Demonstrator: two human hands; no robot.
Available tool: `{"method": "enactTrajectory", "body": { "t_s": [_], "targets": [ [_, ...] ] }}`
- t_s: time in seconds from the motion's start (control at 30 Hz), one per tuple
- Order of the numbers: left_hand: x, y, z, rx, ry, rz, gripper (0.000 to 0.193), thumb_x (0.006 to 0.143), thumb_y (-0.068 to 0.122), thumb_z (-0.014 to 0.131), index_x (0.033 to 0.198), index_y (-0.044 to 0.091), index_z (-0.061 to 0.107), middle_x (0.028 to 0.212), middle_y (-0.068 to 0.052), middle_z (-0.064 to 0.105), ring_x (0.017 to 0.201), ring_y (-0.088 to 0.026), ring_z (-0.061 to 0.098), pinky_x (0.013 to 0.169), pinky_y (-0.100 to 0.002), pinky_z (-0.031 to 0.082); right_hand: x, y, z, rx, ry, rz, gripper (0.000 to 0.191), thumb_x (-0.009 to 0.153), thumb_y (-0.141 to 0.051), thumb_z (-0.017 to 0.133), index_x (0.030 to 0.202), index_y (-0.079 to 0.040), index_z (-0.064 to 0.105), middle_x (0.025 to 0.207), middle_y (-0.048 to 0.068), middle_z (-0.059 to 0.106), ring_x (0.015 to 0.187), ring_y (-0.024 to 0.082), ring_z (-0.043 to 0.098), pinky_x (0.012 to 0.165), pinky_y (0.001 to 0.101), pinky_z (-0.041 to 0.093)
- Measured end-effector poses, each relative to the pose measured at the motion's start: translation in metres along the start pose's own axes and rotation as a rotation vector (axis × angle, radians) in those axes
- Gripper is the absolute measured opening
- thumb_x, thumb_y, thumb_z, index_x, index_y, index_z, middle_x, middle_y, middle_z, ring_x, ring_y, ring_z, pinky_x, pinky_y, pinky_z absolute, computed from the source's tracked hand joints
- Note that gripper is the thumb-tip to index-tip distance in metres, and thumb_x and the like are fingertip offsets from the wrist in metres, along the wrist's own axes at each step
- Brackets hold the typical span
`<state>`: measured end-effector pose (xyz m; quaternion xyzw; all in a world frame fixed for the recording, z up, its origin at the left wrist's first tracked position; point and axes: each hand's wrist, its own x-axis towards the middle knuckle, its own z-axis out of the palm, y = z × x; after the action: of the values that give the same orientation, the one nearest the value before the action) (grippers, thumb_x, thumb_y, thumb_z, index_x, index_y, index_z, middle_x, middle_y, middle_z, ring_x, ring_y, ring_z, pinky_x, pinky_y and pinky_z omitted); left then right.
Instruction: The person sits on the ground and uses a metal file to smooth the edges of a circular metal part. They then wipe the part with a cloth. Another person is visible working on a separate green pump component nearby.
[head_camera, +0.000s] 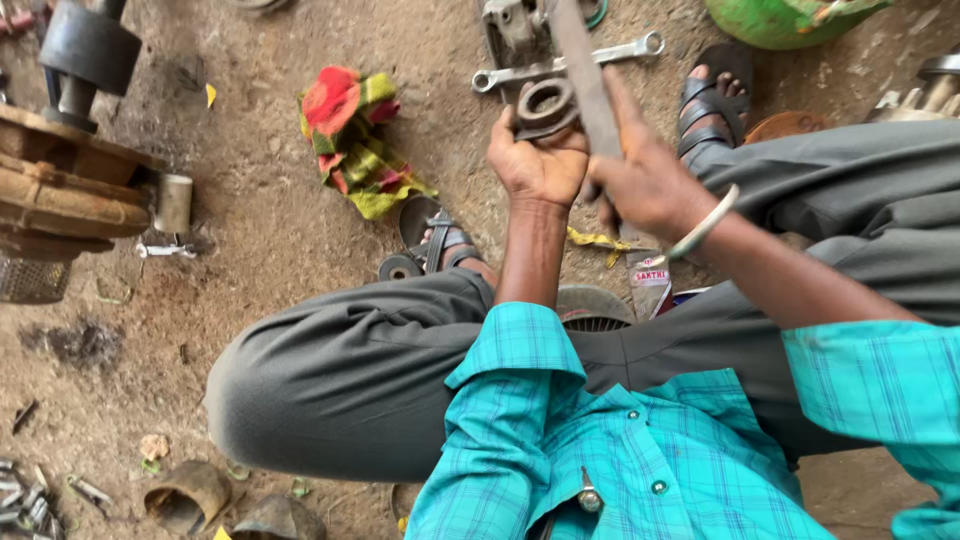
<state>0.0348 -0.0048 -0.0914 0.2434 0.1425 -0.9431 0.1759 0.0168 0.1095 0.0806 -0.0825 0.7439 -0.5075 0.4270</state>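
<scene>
Head cam looking down: left hand (537, 160) has its fingers clamped around a rusty metal ring (546, 105), held up above the dirt ground (260, 240). Right hand (645, 185) is closed tight on a long flat metal bar (585, 75) lying right against the ring. A combination wrench (570, 65) sits on the ground just beyond, with a colourful rag (350, 140) off to the left.

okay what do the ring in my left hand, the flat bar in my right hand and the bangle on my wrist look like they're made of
Ring: looks like cast metal, dull grey-brown, with a rusty, grimy surface.
Flat bar: probably steel, dark and matte, with a reddish rust tint along its face; it may be a file, but no teeth can be made out.
Bangle: pale silvery metal, smooth with a slight shine; which metal is unclear.
</scene>
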Motion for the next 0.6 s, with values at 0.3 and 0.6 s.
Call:
{"method": "enactTrajectory", "body": {
  "t_s": [0.3, 0.6],
  "targets": [
    [-0.026, -0.015, 0.019, 0.128, -0.204, 0.042, 0.04, 0.113, 0.02, 0.04, 0.149, 0.008, 0.054, 0.14, -0.019, 0.063, 0.129, -0.032, 0.062, 0.113, -0.05, 0.051, -0.009, -0.007, -0.007, -0.066, 0.079, -0.082, 0.095, 0.086, 0.004, 0.051, 0.166, -0.01, 0.002, 0.123, 0.014, 0.06, 0.065, 0.013, 0.064, 0.052, 0.0307, 0.057],
    [-0.031, -0.026, 0.026, 0.19, -0.248, 0.161, 0.038, 0.118, 0.017, 0.045, 0.154, 0.011, 0.051, 0.141, -0.017, 0.062, 0.129, -0.029, 0.062, 0.112, -0.048, 0.053, -0.01, -0.01, -0.003, 0.109, 0.085, 0.045, 0.096, 0.087, 0.002, 0.049, 0.168, -0.015, -0.002, 0.1, 0.01, 0.062, 0.049, 0.017, 0.058, 0.041, 0.0355, 0.05]
  ]
}}
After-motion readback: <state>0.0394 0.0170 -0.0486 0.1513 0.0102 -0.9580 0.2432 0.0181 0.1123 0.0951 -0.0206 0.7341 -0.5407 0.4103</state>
